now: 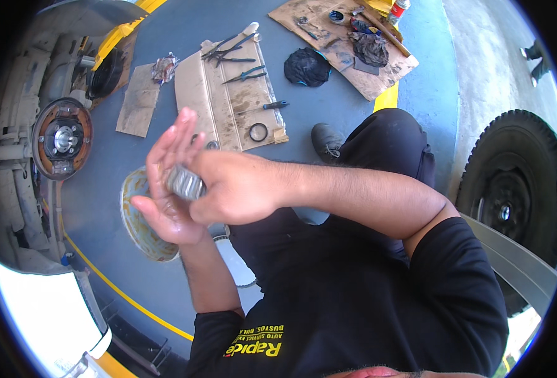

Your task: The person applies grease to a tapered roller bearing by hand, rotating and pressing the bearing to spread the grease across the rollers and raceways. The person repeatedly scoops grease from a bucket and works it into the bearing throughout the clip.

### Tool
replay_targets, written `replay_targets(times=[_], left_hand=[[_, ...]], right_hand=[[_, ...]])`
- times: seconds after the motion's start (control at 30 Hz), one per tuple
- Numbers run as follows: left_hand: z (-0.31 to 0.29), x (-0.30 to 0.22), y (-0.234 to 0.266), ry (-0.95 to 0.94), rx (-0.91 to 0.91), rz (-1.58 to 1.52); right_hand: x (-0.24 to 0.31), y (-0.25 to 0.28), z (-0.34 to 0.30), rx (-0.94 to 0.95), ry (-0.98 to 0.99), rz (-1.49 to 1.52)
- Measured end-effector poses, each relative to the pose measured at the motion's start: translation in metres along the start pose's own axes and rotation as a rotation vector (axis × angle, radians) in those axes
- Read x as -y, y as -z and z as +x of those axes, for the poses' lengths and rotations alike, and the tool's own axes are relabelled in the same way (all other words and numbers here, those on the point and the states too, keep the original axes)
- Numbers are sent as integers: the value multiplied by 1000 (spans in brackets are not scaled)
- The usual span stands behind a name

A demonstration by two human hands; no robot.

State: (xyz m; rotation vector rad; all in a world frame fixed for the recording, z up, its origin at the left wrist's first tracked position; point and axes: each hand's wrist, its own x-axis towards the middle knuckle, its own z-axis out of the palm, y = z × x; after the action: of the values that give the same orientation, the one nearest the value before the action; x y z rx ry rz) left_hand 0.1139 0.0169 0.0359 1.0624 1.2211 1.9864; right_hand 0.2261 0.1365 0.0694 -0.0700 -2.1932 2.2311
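Note:
My right hand [241,189] is closed round a grey metal roller bearing [187,183], with rollers visible along its side. It holds the bearing against the palm of my left hand [171,220]. That left hand is raised, its fingers stretched out and its skin shiny. Below and partly behind it is a round tub [125,205] with yellowish-brown smears, its near side hidden by the hand and wrist. A white round lid-like disc [235,263] lies near my left forearm, partly covered by my clothing.
An exposed wheel hub with brake shoes [64,138] stands at left. Ahead, cardboard [193,94] carries pliers [244,75], a screwdriver [275,104] and a black ring [258,131]. A black cloth [307,67] lies beside more cardboard [389,82] with rags. A tyre [511,183] is at right.

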Motion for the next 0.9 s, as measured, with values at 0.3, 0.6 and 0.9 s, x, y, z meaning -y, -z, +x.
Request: replay_targets(times=[0.3,0.6,0.9], left_hand=[[11,-16,6,-36,67,-208],[6,-22,7,-141,11,-368],[5,-15,6,-216,79,-231]], right_hand=[[22,-6,5,-44,-37,-451],[11,-18,10,43,-85,-375],[-1,-23,3,107,-160,-55]])
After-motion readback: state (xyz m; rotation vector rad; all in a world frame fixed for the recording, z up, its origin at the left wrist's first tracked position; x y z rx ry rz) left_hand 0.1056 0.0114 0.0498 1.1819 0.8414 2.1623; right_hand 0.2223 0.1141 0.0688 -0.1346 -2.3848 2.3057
